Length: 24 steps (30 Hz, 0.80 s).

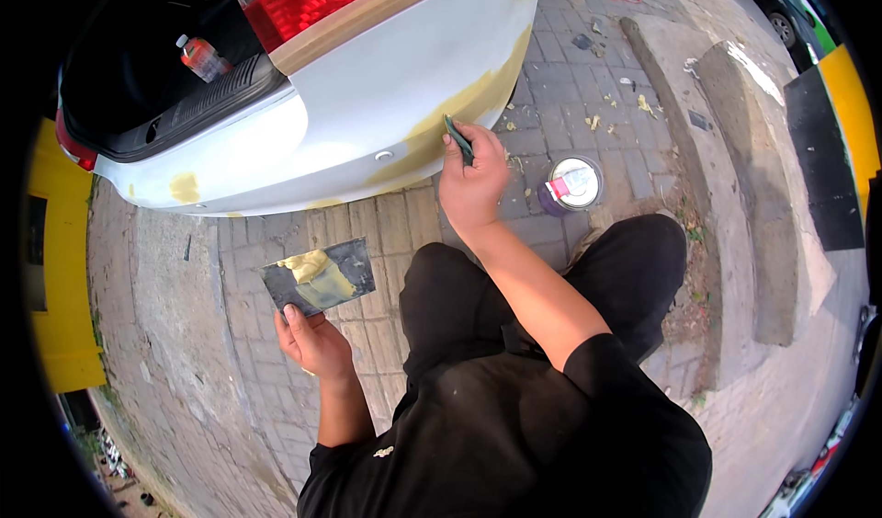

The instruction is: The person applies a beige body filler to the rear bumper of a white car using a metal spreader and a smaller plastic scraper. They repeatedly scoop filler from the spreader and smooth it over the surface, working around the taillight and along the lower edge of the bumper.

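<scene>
My left hand [315, 344] grips the near edge of a dark, flat mixing board [356, 266], thumb on top. A mound of yellowish body filler [304, 265] sits on the board, with a thinner smear beside it. My right hand [475, 174] pinches a dark green putty spreader [458, 139] against the white car bumper [367, 118]. Around the spreader, a band of yellowish filler [478, 98] covers the bumper's lower corner. Another filler patch [185, 187] shows farther left on the bumper. The spreader's working edge is partly hidden by my fingers.
A round can [576, 184] with a red-and-white item on its lid stands right of my right hand. The open trunk holds a bottle [203, 58] of orange-red liquid. A concrete kerb [684, 178] runs along the right. Scraps of dried filler [646, 105] litter the paving.
</scene>
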{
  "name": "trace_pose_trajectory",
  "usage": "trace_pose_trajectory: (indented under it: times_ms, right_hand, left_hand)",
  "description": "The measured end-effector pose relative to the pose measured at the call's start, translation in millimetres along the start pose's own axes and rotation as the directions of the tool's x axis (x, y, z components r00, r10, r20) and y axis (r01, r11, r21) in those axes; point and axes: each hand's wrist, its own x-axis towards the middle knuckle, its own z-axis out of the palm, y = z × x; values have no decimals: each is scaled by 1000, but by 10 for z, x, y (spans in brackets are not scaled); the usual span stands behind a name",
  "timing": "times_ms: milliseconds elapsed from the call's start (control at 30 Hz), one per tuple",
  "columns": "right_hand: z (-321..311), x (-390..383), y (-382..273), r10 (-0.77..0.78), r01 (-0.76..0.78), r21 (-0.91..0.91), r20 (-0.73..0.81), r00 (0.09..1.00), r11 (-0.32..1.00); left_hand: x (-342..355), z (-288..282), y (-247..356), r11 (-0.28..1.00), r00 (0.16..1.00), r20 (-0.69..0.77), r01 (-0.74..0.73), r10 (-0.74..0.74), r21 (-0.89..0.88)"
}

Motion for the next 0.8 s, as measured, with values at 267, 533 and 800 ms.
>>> trace_pose_trajectory:
  times_ms: [267,533,800]
  right_hand:
    - [146,-250,-83,-66,63,25,114,991,998]
    - [-420,-154,-128,148,-322,334,455,878,886]
    - [-1097,-251,-227,407,-813,542,707,578,213]
  left_hand:
    - [-9,61,88,1000,1000,30,-5,5,-6]
    - [-189,244,200,990,991,96,102,-93,-96]
    - [-474,951,233,640,730,475,673,-492,-371]
